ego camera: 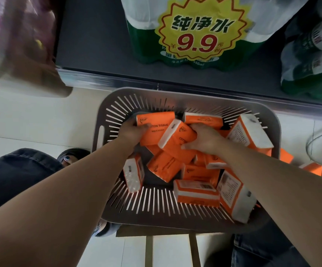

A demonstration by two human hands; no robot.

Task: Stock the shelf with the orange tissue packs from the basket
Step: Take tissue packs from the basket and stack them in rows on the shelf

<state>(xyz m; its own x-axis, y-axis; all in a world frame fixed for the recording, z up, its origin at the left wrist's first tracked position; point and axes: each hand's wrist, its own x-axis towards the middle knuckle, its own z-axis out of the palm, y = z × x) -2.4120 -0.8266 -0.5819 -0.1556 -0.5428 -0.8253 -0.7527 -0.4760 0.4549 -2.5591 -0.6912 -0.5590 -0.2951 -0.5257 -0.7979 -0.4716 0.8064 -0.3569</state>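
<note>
We are reaching into the basket (116, 105) with both hands, our left hand (131, 132) curling its fingers (144, 126) over the edge of a flat orange pack (158, 130) and our right hand (204, 140) pinching a tilted orange pack (175, 138) between fingers and thumb. The two packs are touching just between our fingertips, and loose packs (195, 191) are lying behind our knuckles, under the wrists. Beyond our fingertips the dark shelf (98, 45) is carrying bottled water (175, 61).

Blurred package (15, 47) (top left), perhaps rolls; small print on tissue packs (241, 134) unreadable.
</note>
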